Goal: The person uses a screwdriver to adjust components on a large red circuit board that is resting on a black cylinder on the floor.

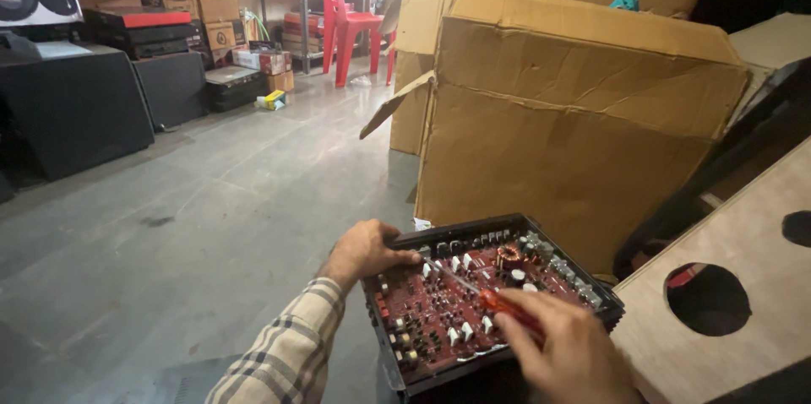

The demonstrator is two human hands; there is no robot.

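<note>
Slippage is the likeliest fault here: the screwdriver [494, 298] is held at a slant across a crowded circuit board [473, 303], and if its thin metal tip skates off its mark, a neighbouring part could be scraped or two contacts bridged. The tip is set among small white blocks near the board's far left, where little bare room is left. The right hand [574, 353] is closed around the red handle at the near right of the board. The left hand [363, 252] is curled over the far left corner of the black housing [397, 370], with the thumb laid along the rim; should that grip be loosened, the whole unit could be tipped, since what it is propped on at the near edge cannot be told.

The board is dark red and seated in the open housing, low in the middle of the view, just in front of a large cardboard box [574, 117]. A copper-wound coil [509, 255] is seen toward the far side, with rows of dark parts along the far rim. A wooden panel with round holes [718, 319] is seen just to the right
</note>
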